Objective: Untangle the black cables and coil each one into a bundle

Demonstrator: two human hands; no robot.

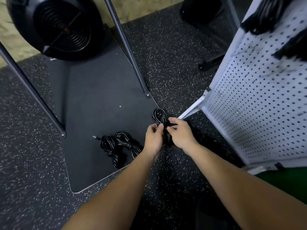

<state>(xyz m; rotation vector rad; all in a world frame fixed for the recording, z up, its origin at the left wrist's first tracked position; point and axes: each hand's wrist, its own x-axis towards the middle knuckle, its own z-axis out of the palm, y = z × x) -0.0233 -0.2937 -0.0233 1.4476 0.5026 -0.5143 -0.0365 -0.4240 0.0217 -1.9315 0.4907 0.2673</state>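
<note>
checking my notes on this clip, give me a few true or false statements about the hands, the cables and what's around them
1. Both hands hold the same cable bundle. True: the left hand and right hand pinch it at its middle.
2. Two coiled bundles lie on the dark mat. True: one lies beside the other, left of the hands.
3. The white pegboard stands on the person's left. False: it stands on the right.
4. The held bundle rests flat on the mat. False: the fingers hold it up, its loop pointing away from the person.
5. A black fan sits beyond the mat. True.
6. The floor is bare wood. False: it is dark speckled flooring.
</note>
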